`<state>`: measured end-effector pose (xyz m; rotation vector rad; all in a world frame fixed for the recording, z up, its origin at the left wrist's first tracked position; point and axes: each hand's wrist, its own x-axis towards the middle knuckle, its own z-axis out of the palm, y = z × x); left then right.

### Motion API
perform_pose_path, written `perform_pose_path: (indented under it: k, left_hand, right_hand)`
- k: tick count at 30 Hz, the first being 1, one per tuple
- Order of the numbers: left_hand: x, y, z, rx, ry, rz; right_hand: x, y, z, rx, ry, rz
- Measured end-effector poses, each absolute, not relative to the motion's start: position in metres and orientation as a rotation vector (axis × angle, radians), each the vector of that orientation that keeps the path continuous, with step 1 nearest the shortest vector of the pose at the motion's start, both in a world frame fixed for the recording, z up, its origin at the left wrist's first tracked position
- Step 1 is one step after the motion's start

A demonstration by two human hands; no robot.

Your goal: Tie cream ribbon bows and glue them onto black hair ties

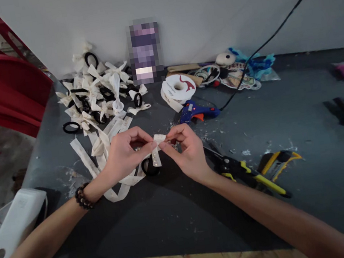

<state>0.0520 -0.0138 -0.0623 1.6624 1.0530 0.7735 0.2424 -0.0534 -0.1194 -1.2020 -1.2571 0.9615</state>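
Note:
Between my fingertips, over the dark table, is a short white ribbon [159, 138] with a tail hanging down. My left hand [130, 150] pinches it from the left, and my right hand [188, 150] pinches it from the right. Just below the ribbon lies a black hair tie [150, 167], partly covered by it; whether the two are joined I cannot tell. Loose white ribbon strips [83, 156] lie under and beside my left hand. Beyond them rises a pile of white bows on black hair ties [98, 92].
A blue glue gun [198, 111] with a black cord lies beyond my right hand, near a ribbon spool [179, 88]. Black-and-yellow scissors [245, 169] and a yellow utility knife [278, 162] rest by my right forearm. A white power bank-like box [18, 223] sits at the left edge.

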Motion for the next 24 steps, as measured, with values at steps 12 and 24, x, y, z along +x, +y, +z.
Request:
perform_pose_path:
  k: [12, 24]
  left_hand:
    - [0.0545, -0.0170, -0.0611, 1.758, 1.008, 0.782]
    - [0.0520, -0.0151, -0.0629, 1.658, 1.050, 0.759]
  right_hand:
    - [0.2426, -0.0523, -0.1204, -1.208, -1.236, 0.941]
    - [0.2440, -0.0541, -0.1242, -1.185, -1.287, 0.917]
